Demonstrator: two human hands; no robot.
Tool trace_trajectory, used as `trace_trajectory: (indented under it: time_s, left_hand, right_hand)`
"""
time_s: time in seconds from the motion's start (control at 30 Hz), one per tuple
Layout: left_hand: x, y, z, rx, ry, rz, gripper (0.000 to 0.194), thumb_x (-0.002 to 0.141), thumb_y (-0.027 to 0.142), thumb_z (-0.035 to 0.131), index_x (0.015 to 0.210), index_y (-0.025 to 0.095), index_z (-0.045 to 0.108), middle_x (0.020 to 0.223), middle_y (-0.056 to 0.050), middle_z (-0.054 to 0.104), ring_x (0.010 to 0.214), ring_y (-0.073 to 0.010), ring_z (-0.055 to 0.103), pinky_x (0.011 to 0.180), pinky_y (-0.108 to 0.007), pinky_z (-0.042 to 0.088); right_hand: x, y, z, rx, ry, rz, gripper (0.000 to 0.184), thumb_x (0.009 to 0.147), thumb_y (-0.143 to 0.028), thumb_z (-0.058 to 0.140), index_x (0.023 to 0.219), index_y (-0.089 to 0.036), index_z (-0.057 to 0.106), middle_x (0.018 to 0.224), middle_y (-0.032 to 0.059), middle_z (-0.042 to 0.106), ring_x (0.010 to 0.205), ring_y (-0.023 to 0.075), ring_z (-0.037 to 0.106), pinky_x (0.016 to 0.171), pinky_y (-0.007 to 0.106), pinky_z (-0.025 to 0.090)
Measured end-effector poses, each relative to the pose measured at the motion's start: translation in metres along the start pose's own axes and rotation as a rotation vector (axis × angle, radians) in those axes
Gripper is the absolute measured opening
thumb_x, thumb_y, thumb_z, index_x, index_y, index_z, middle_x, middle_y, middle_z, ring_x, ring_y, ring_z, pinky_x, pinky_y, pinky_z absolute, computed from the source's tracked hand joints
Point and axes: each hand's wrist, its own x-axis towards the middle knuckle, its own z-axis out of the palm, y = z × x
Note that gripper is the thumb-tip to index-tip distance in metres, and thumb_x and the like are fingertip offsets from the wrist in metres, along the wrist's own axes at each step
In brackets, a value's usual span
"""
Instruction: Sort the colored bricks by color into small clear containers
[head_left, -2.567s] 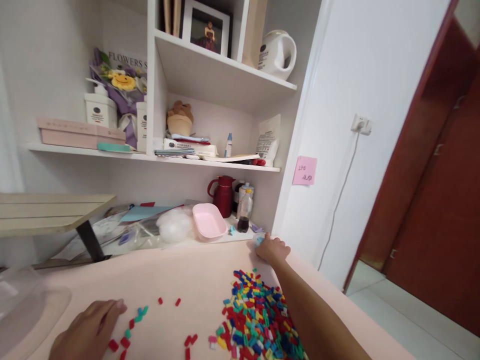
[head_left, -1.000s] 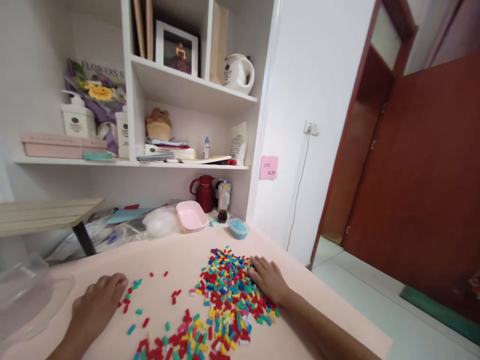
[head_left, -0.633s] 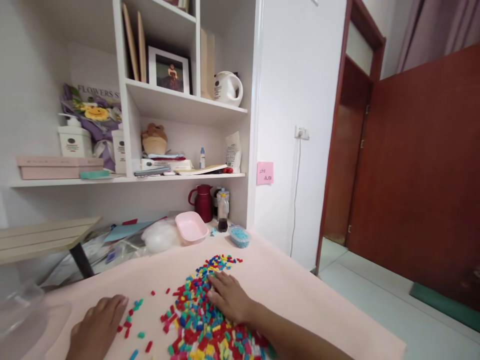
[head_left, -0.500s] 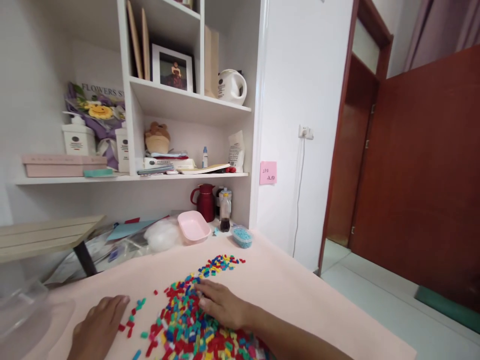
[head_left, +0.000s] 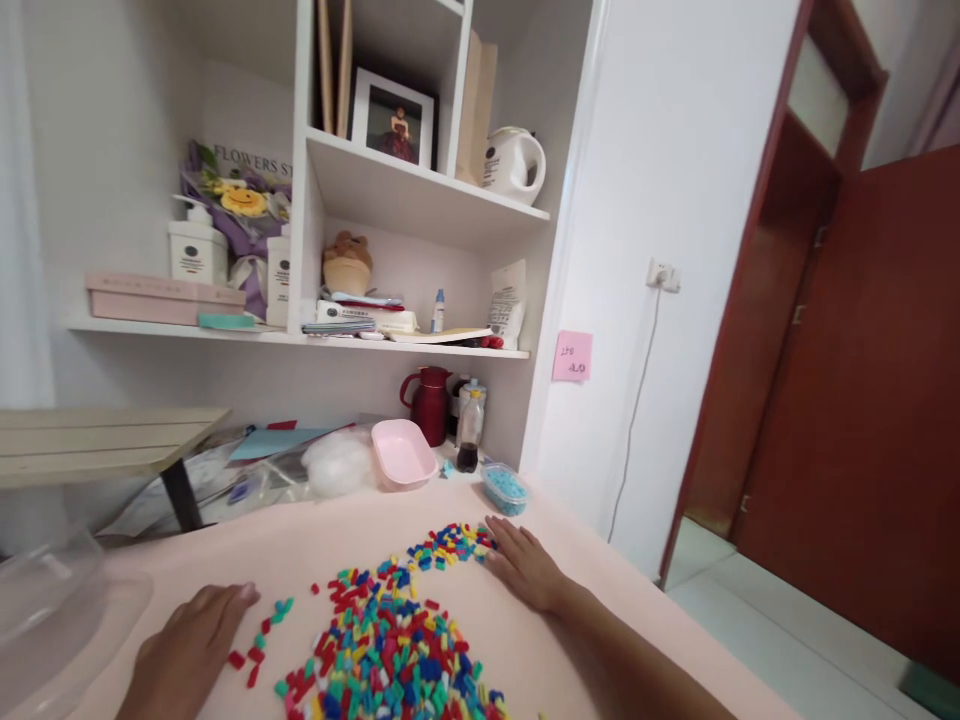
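Observation:
Small coloured plastic pieces, red, blue, green and yellow, lie in a large heap (head_left: pixel 397 645) at the front middle of the pink tabletop (head_left: pixel 315 545). A smaller cluster of the same pieces (head_left: pixel 450 545) spreads beyond it. My right hand (head_left: pixel 525 565) lies palm down at the right end of this cluster, fingers stretched out, its fingertips touching the edge pieces. On the left my left hand (head_left: pixel 191 640) rests flat on the table, holding nothing visible. Just right of its fingertips are several stray red and green pieces (head_left: pixel 259 640).
At the back stand a pink tray (head_left: pixel 405 455), a clear tub of light blue pieces (head_left: pixel 505 490), a red jug (head_left: pixel 430 405) and a bottle of dark liquid (head_left: pixel 469 435). A clear plastic container (head_left: pixel 45 610) is at left, below a small wooden stand (head_left: pixel 105 440). Shelves (head_left: pixel 420 345) rise behind.
My right hand has moved from the large heap to the right and away, to the far cluster's right end. My left hand stays in place. The view has turned slightly left.

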Motion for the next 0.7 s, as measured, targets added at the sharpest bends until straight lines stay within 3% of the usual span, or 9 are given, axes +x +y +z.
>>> trace_trajectory:
  time_s: [0.17, 0.4, 0.7]
  left_hand:
    - [-0.004, 0.015, -0.014, 0.029, -0.094, -0.018, 0.045, 0.092, 0.036, 0.025, 0.102, 0.028, 0.068, 0.116, -0.003, 0.066, 0.114, -0.0222, 0.057, 0.094, -0.036, 0.043]
    - [-0.007, 0.024, -0.019, 0.08, -0.083, 0.006, 0.04, 0.094, 0.034, 0.027, 0.102, 0.027, 0.066, 0.112, -0.004, 0.066, 0.11, -0.0217, 0.058, 0.089, -0.034, 0.042]
    - [-0.009, 0.028, -0.021, 0.105, -0.086, 0.024, 0.042, 0.096, 0.035, 0.025, 0.101, 0.027, 0.065, 0.109, -0.004, 0.065, 0.107, -0.0221, 0.058, 0.085, -0.035, 0.04]
  right_hand:
    - [0.035, -0.016, 0.012, 0.016, -0.016, -0.058, 0.065, 0.097, -0.059, 0.021, 0.153, -0.024, 0.025, 0.155, 0.0057, 0.032, 0.144, 0.0269, 0.024, 0.116, 0.045, 0.02]
    - [0.067, -0.067, 0.018, 0.138, -0.056, -0.241, 0.064, 0.096, -0.063, 0.024, 0.147, -0.027, 0.038, 0.152, 0.0073, 0.038, 0.142, 0.0285, 0.029, 0.116, 0.049, 0.019]
    - [0.062, -0.158, 0.007, 0.478, -0.383, -0.559, 0.056, 0.091, -0.065, 0.041, 0.137, -0.034, 0.052, 0.151, 0.0007, 0.041, 0.145, 0.0262, 0.022, 0.118, 0.048, 0.006]
